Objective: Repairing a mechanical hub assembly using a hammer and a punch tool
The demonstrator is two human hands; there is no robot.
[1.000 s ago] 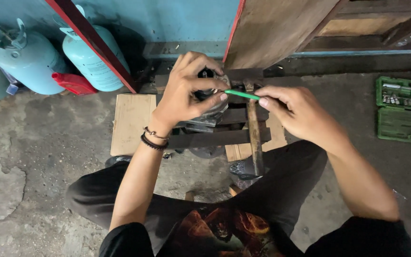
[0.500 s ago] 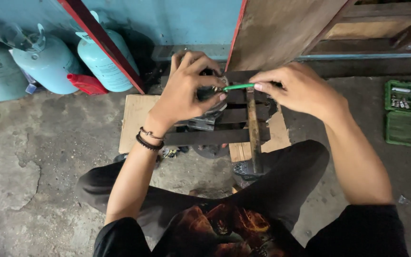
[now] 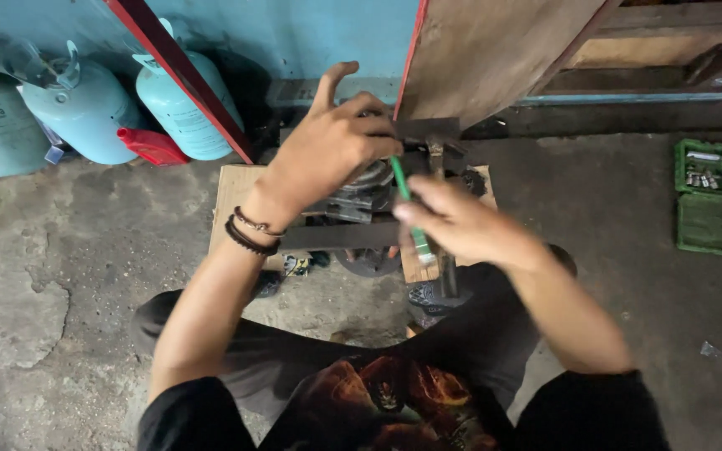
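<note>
Gas cylinders [image 3: 85, 117] far left, socket case [image 3: 719, 199] far right, metal part [image 3: 361, 200] probably on board [image 3: 236, 188] between.

Just beyond the left hand [image 3: 327, 150] a leaning wooden board [image 3: 495, 54] and the blue wall [image 3: 294, 33] close off the far side. To that hand's left a slanting red bar [image 3: 181, 79] and pale green gas cylinders [image 3: 85, 113] crowd the corner, with bare concrete floor [image 3: 68, 250] open nearer. Right of the right hand [image 3: 461, 230] the floor lies open as far as a green socket case [image 3: 716, 196]. Under both hands, dark metal bars [image 3: 336, 236] and a piece of cardboard [image 3: 236, 192] fill the ground; the person's legs [image 3: 495, 326] hem the near side.
</note>
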